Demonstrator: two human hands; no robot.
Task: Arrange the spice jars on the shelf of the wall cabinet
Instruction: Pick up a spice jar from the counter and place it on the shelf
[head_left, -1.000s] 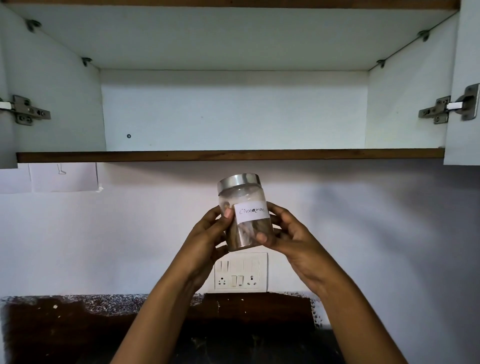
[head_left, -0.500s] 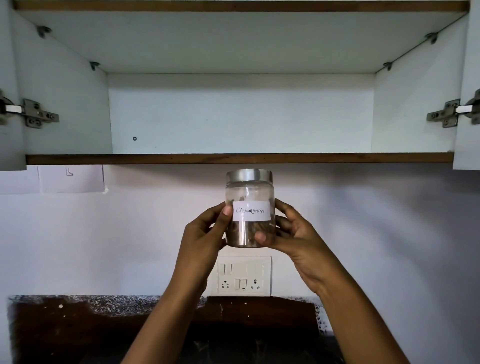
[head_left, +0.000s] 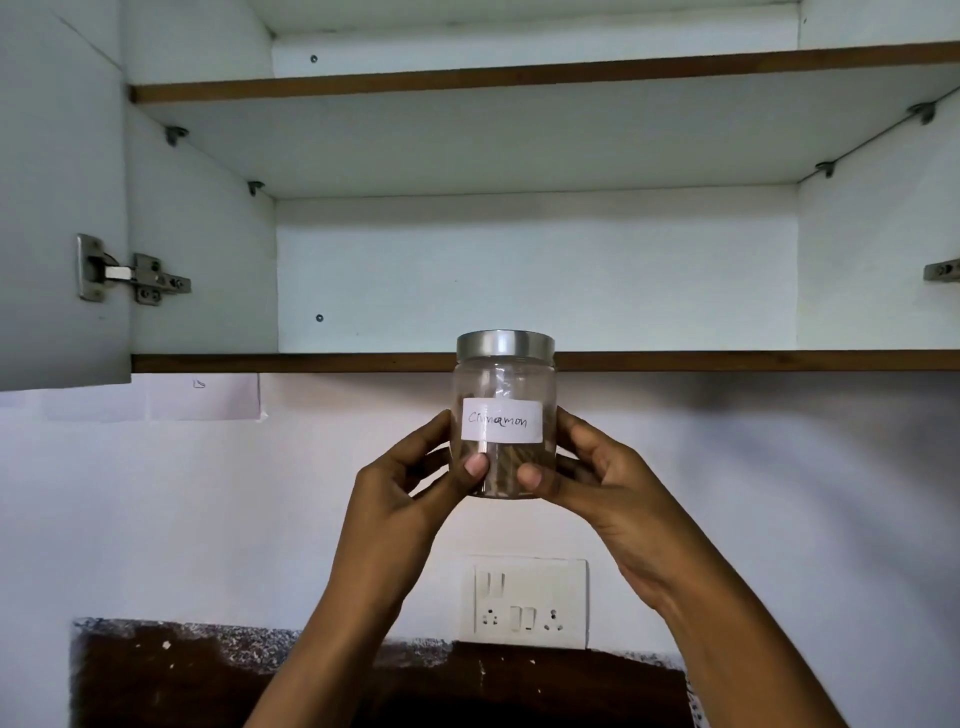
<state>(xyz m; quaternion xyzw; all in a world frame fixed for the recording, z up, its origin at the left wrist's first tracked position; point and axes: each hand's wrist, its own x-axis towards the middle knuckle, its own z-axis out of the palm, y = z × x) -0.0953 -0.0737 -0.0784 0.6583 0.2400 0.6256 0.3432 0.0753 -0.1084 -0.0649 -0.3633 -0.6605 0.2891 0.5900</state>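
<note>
A clear cinnamon jar (head_left: 504, 395) with a silver lid and a white handwritten label is held upright in front of the wall cabinet's lower shelf edge (head_left: 311, 362). Its lid is level with that brown edge. My left hand (head_left: 410, 488) grips the jar's lower left side, thumb on the front. My right hand (head_left: 597, 478) grips the lower right side the same way. Brown sticks fill the jar's bottom part. The lower shelf compartment (head_left: 535, 270) behind it holds nothing I can see from below.
The cabinet doors stand open, with a metal hinge (head_left: 132, 273) on the left and another at the right edge (head_left: 943, 270). An upper shelf (head_left: 519, 78) runs above. Below are a white socket plate (head_left: 524, 603), a paper sheet (head_left: 202, 397) on the wall and a dark counter backsplash (head_left: 182, 675).
Both hands have lifted the jar and turned it upright, so its lid now reaches the lower shelf edge. The view has tilted upward, showing the upper shelf.
</note>
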